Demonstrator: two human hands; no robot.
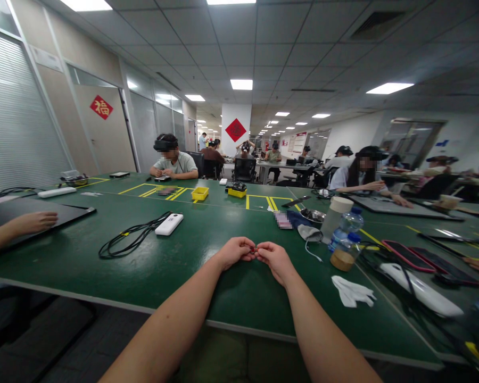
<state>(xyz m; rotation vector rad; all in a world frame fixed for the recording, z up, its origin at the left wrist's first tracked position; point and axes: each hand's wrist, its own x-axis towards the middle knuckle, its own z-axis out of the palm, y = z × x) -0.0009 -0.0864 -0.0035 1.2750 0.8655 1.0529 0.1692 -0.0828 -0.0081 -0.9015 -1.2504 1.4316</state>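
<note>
My left hand (235, 251) and my right hand (274, 258) rest on the green table (191, 266), knuckles up, fingers curled and pinched together where they meet. Between the fingertips shows a tiny dark red object (254, 249), too small to name. Both forearms reach in from the bottom edge. Nearest to the hands lie a grey cloth mask (309, 233) to the right and a white power bank (168, 224) with a black cable (127, 239) to the left.
A crumpled white tissue (352, 291), two water bottles (349, 234), a white cup (335, 215) and phones (409, 255) lie at the right. Another person's hand (34, 221) rests on a dark tablet at the left. Yellow trays (200, 193) sit farther back, where seated people work.
</note>
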